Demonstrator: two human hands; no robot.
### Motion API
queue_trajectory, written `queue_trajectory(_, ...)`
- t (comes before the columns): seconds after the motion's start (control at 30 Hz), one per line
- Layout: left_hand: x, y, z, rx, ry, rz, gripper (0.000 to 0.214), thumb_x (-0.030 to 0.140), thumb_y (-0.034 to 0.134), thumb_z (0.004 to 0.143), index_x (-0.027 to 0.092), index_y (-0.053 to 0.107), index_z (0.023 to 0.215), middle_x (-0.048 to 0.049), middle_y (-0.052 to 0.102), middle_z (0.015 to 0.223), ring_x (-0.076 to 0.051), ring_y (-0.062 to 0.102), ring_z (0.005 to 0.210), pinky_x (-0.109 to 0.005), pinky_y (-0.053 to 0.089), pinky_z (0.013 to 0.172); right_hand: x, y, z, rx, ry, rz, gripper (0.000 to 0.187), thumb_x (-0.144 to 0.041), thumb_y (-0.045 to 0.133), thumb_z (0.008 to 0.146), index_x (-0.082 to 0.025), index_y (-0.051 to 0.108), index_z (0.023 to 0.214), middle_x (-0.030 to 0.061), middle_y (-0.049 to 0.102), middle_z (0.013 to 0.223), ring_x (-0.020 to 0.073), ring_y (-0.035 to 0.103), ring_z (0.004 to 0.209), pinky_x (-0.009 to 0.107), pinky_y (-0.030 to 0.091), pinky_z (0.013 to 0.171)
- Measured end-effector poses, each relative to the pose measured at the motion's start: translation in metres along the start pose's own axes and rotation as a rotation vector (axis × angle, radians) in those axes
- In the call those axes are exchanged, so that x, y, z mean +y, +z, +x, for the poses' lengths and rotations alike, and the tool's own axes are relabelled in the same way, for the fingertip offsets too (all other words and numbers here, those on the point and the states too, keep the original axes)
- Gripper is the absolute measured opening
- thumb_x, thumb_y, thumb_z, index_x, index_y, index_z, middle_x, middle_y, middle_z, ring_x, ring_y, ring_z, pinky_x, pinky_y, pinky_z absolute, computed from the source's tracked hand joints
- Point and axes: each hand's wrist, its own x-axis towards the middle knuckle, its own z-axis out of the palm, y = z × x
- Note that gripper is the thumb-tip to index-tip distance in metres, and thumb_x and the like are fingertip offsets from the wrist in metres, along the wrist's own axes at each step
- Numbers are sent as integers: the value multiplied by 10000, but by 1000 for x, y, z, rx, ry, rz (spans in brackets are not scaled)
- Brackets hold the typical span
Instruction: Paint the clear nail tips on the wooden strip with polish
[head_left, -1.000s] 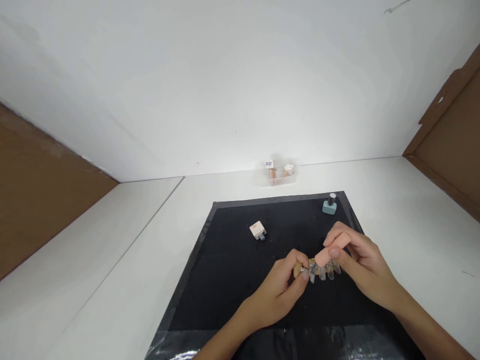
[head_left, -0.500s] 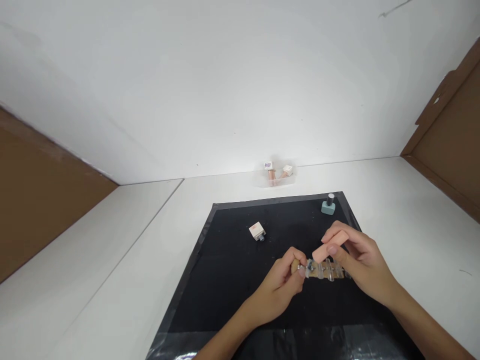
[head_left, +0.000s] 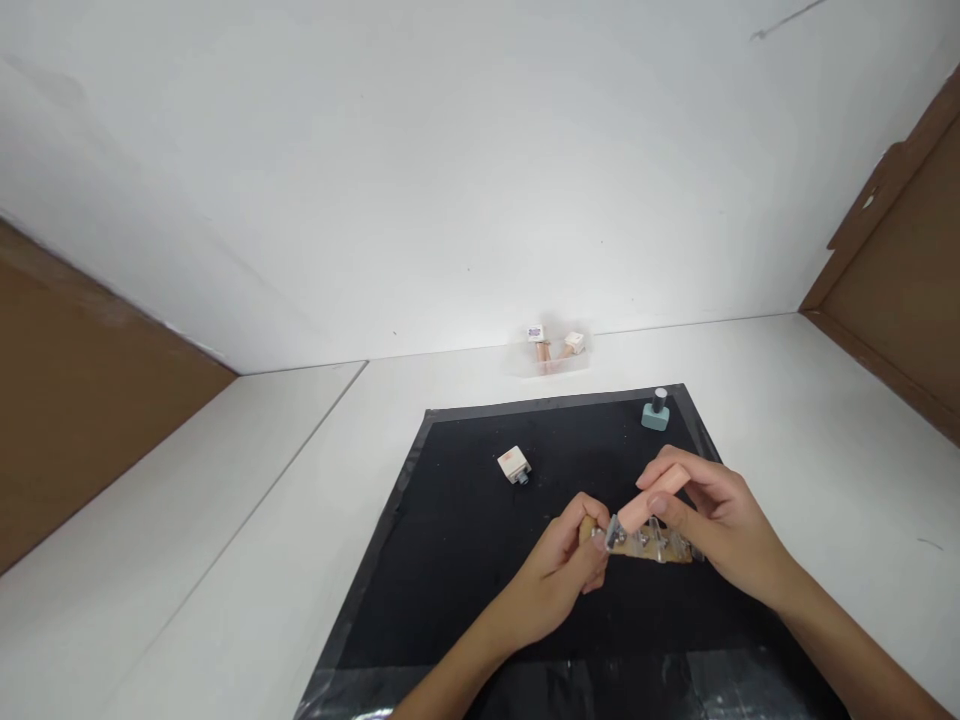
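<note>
Work looks mid-course: above the black mat [head_left: 450, 560] the left hand [head_left: 559, 575] pinches one end of the nail-tip stick [head_left: 654, 546], the right hand [head_left: 720, 530] clamps a peach block [head_left: 643, 498] against its tips, their finish untellable

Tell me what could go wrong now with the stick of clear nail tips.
1. The left hand pinches the stick at its end, so pressure from the pink block in the right hand may tilt it or loosen a clear tip.
2. The teal bottle stands just beyond the right hand on the black mat; a careless lift might topple it.
</note>
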Motion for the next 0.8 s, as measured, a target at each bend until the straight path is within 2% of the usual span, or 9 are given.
queue_trajectory(0.1,-1,-2,-2,3,-1,15,363,547,496,796,194,410,778,100,292,542,-57,282,472,-224,285,485,2,1,0,58,26,-39,227,-385,563,833,-213,631,702,17,642,741,153,601,692,251,488,640)
queue_trajectory(0.27,-2,-4,-3,-2,0,7,356,540,490,804,195,405,781,99,294,543,-57,273,474,-225,278,483,4,0,0,127,44,57,216,-429,580,818,-225,628,768,11,617,690,150,585,636,246,488,583)
queue_trajectory(0.4,1,-3,-2,-11,2,-17,370,550,505,790,192,412,780,98,283,551,-54,267,474,-220,272,477,2,-2,0,26,2,106,231,-443,583,812,-223,633,763,13,603,703,144,572,621,240,471,550)
queue_trajectory(0.5,3,-1,-2,-7,-1,-13,377,555,505,788,190,411,775,99,283,551,-53,271,475,-219,275,478,1,-1,0,-38,20,76,222,-416,569,829,-221,637,748,12,617,701,147,576,646,245,468,575)
queue_trajectory(0.67,1,-2,-4,-6,-1,-22,365,542,503,798,191,407,772,98,288,551,-52,273,477,-217,273,480,5,1,0,95,96,44,189,-406,587,814,-225,634,782,2,611,700,143,561,632,240,459,568)
queue_trajectory(0.8,1,-3,-5,-5,0,-31,364,541,507,796,191,411,772,98,289,543,-52,269,473,-218,271,477,6,1,-1,138,72,99,193,-416,607,798,-227,636,770,0,604,703,138,569,635,231,466,574)
